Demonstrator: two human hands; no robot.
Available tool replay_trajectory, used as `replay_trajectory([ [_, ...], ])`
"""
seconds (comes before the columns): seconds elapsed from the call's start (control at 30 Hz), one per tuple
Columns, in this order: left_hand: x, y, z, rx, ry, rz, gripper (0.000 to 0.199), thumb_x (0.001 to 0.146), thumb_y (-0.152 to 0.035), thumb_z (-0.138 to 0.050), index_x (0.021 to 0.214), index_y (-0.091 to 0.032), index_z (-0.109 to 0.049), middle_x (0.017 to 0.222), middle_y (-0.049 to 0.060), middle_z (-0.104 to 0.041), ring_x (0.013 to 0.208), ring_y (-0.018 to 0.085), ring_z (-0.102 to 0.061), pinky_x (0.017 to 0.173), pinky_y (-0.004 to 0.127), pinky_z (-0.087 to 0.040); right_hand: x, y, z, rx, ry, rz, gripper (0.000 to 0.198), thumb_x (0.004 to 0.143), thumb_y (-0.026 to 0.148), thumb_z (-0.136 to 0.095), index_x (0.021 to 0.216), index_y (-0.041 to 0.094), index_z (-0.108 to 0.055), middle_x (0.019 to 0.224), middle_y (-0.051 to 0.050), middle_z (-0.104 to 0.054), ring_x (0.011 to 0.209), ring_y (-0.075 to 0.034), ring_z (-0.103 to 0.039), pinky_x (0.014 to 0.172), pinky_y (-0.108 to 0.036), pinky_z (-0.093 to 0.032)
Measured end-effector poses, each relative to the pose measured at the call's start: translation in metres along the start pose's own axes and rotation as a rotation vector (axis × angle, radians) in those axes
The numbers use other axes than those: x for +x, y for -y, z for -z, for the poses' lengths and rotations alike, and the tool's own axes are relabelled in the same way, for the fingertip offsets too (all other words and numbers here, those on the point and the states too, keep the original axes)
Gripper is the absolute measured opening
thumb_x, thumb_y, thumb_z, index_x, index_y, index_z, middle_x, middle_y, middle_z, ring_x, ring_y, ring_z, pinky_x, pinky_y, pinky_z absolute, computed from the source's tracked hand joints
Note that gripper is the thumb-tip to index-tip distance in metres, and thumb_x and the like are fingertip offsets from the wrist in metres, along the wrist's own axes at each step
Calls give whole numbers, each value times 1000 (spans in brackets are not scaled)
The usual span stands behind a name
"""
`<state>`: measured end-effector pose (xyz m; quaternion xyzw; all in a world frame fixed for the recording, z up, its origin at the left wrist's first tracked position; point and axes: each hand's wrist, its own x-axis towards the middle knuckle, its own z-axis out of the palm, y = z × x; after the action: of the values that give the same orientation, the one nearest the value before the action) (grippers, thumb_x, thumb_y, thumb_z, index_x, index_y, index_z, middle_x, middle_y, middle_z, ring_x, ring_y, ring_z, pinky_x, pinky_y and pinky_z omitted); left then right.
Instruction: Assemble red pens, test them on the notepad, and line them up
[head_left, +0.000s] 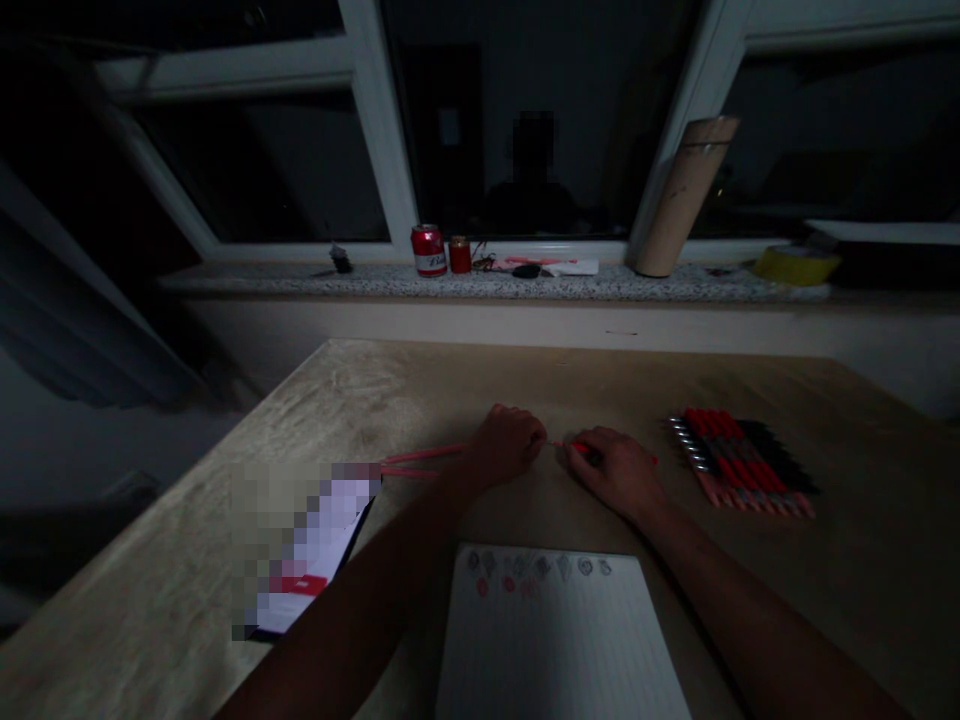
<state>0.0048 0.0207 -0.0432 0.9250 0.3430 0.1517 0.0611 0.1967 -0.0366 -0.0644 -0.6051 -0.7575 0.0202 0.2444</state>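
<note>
My right hand (619, 465) is closed around a red pen (580, 448), whose thin front end points left. Close to that end, my left hand (510, 443) is closed with its fingertips pinched together; what they hold is too small and dark to name. Both hands rest low over the table. Two thin pinkish sticks (424, 456) lie partly behind my left wrist. Below my hands lies a lined notepad (559, 650) with black and red scribbles along its top.
Red and black pens (731, 450) lie in a row at the right, with pinkish and silvery pieces beside them. A lit phone or tablet (330, 530) lies at the left. The windowsill holds a red can (429, 250), a small red jar (460, 255), a tall cylinder (686, 195) and yellow tape (796, 265).
</note>
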Motion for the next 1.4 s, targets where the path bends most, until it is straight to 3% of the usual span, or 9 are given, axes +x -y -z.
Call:
replay_trajectory([
  [0.3,0,-2,-6,-3,-23,-8,17,84,-26,-48,87,-17,-61,87,4,-66,85,18,-58,84,35,-36,0,1,-2,-27,-1,24,30,85,40,-45,78,20,-66,79,-6,-65,72,-18,-58,71,-29,-39],
  [0.7,0,-4,-9,2,-30,-24,17,84,-27,-48,87,-18,-61,88,4,-66,84,18,-59,82,36,-36,-1,2,-1,14,46,79,20,81,29,-49,88,19,-65,85,-5,-64,80,-18,-57,77,-29,-40],
  [1.4,0,-9,-7,-30,-15,-7,17,84,-26,-48,88,-17,-62,89,4,-67,86,18,-60,84,35,-37,0,4,-1,-1,76,114,21,82,26,-47,91,19,-65,84,-6,-64,83,-19,-57,78,-30,-39],
])
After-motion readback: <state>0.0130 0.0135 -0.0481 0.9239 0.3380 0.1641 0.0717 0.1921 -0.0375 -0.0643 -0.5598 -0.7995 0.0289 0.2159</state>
